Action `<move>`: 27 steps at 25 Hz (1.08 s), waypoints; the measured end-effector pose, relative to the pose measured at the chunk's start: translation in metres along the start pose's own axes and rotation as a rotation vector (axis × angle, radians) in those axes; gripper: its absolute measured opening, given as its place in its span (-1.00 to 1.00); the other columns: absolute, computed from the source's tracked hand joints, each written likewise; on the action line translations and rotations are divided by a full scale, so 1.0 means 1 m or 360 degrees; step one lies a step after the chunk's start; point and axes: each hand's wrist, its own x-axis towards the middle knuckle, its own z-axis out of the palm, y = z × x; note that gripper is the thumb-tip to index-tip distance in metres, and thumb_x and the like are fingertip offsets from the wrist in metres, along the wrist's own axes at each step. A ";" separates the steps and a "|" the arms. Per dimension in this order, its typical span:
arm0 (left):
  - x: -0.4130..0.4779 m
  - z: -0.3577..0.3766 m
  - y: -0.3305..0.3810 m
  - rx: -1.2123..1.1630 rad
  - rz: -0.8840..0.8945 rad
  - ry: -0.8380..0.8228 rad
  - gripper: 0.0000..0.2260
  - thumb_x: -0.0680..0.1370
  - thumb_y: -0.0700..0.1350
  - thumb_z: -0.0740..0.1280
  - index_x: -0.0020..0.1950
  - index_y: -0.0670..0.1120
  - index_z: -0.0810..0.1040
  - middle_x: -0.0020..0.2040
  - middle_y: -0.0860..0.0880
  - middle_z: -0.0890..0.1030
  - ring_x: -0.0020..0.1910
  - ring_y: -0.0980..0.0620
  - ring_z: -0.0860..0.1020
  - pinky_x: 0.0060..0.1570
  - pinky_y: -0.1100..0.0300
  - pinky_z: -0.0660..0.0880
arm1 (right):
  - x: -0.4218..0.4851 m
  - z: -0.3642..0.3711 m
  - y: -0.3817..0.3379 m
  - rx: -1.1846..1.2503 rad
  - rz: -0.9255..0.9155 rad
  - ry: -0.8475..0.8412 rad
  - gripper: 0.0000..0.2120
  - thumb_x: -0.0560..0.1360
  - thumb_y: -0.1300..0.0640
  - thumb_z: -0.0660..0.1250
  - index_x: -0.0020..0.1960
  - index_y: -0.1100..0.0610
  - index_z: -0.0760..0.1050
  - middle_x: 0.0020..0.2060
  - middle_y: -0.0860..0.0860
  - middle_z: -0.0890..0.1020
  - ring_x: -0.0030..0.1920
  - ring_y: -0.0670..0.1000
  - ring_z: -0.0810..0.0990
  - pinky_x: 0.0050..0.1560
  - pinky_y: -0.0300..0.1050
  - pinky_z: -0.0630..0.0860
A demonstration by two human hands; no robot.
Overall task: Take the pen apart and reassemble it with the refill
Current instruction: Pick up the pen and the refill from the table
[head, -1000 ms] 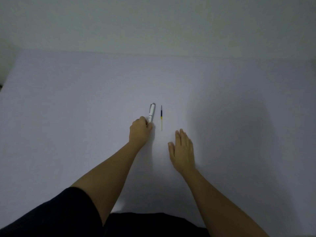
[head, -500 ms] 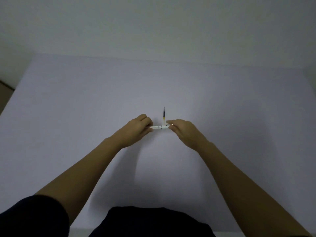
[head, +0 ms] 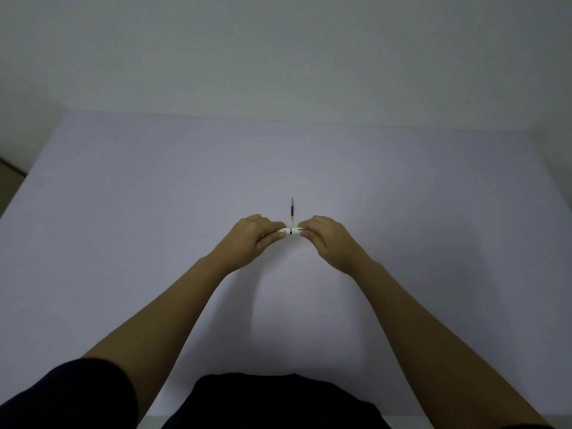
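White plastic pen [head: 291, 231] lay crosswise, both hands, left [head: 253, 239] and right [head: 328, 239], pinched shut on its ends, seemingly to twist it apart, the thin refill [head: 292, 210] waiting just beyond.

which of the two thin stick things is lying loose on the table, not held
The refill, dark with a yellow band, lying beyond the hands; the white pen is gripped by left hand and right hand.

I am stretching both bare forearms forward, curling my left hand [head: 252, 239] and right hand [head: 328, 239] toward each other, fingertips pinching inward, knuckles up, wrists level.
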 end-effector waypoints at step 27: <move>-0.003 0.021 -0.037 -0.0175 -0.0345 0.0084 -0.83 0.55 0.02 0.24 -0.03 0.02 0.60 -0.40 -0.01 0.52 -0.35 0.11 0.42 -0.31 0.39 0.29 | -0.009 0.015 0.059 0.0308 0.0567 0.0127 -0.72 0.49 0.28 0.31 0.20 0.26 0.48 -0.08 0.18 0.56 -0.09 0.08 0.53 -0.16 -0.44 0.31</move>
